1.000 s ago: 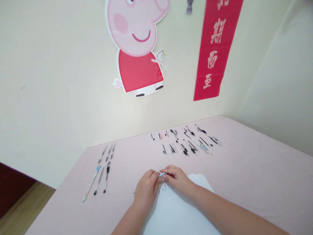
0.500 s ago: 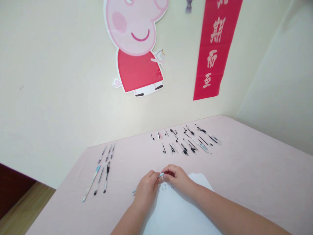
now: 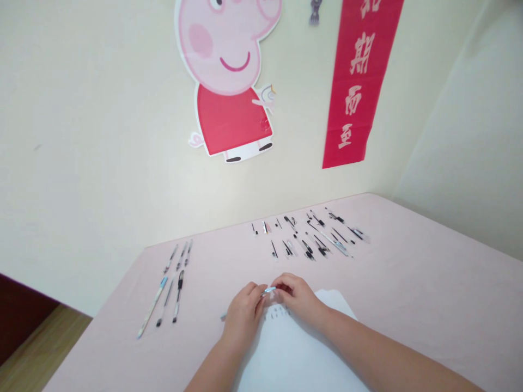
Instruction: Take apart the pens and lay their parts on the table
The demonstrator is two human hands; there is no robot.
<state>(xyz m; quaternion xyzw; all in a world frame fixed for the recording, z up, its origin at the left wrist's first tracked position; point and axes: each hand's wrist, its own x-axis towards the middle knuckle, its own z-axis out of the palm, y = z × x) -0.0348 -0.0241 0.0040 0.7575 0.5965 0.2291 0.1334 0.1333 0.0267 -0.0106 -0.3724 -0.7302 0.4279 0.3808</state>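
Just above the top edge of a white sheet of paper [image 3: 302, 354], my two hands meet over a slim light-blue pen [image 3: 268, 290]. My left hand [image 3: 244, 313] is closed round it from the left, with thumb and fingertips together. From the right, my right hand [image 3: 300, 296] pinches its other end. Most of the pen is hidden by the fingers. A short bluish-grey tip [image 3: 223, 316] shows left of my left hand; whether it belongs to the same pen I cannot tell. Small dark marks [image 3: 275, 312] run along the top of the paper.
On the pink tabletop [image 3: 429, 283], several pens [image 3: 178, 296] lie in two rows at the left. Several loose pen parts [image 3: 306, 247], mostly black caps, refills and clear barrels, lie in groups towards the wall. A pig cutout [image 3: 232, 117] and a red banner [image 3: 351, 109] hang there.
The light-blue pen between my fingertips shows a little more and has shifted slightly. Less of the bluish-grey tip shows beside my left hand. Both hands stay in nearly the same place.
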